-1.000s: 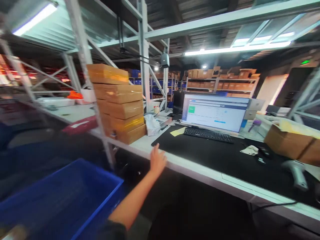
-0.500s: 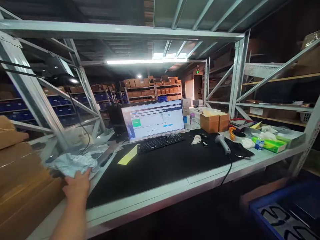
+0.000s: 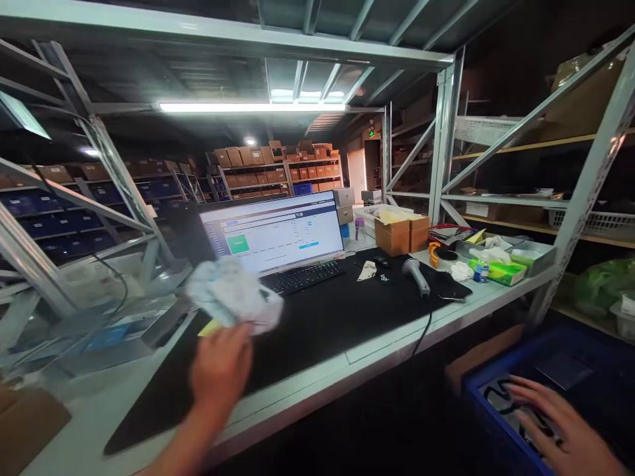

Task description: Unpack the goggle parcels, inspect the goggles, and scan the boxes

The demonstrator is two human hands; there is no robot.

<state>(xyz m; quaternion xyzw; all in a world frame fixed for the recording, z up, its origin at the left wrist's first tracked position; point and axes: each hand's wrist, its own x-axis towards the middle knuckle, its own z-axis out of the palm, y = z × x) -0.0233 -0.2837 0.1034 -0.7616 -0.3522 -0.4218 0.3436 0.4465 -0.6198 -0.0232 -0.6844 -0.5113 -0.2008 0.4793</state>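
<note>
Crumpled white bag: left of the frame's centre, above the black mat, blurred; it hides the monitor's lower left corner and the near end of the keyboard. What is inside cannot be told.
Left hand: closed on the bag's lower edge, fingertips partly hidden behind the wrist side. Such a grip at one edge could let the loose film slip or swing.
Right hand: lower right of the frame, fingers spread and nothing seen in them, over the blue bin; whether it touches the black-and-white items there cannot be told. Without care, the fingers could snag them.
Monitor: right behind the bag, so a wide swing could knock it.
Yellow slip: peeks out below the bag; trailing film could drag it off.
Scanner cable: hangs over the table edge between the hands; a bag carried low across might catch it and pull the scanner down.
</note>
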